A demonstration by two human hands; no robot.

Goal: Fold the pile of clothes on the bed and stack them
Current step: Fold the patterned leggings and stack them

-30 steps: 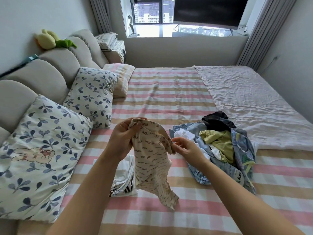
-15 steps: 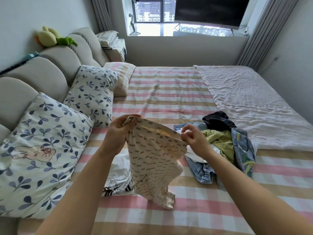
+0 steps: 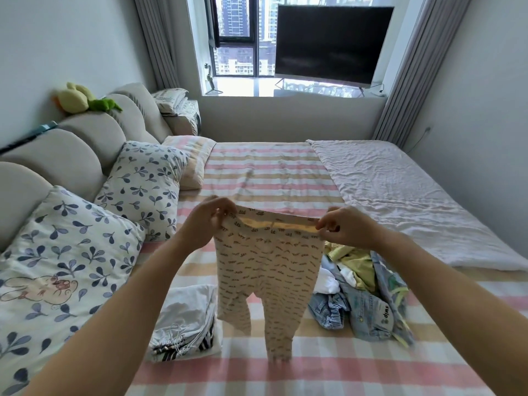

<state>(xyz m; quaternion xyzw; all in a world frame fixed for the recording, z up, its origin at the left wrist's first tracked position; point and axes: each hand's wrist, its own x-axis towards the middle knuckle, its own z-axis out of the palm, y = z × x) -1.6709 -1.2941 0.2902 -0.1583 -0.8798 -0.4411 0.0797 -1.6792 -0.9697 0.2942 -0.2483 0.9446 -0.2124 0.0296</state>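
Two hands [image 3: 204, 221] [image 3: 347, 225] hold pants [image 3: 265, 261] beside pile [image 3: 368, 307].

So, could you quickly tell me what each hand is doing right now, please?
Left hand: closed, pinching the left end of the patterned trousers at the waistband.
Right hand: closed, pinching the right end of the same waistband.
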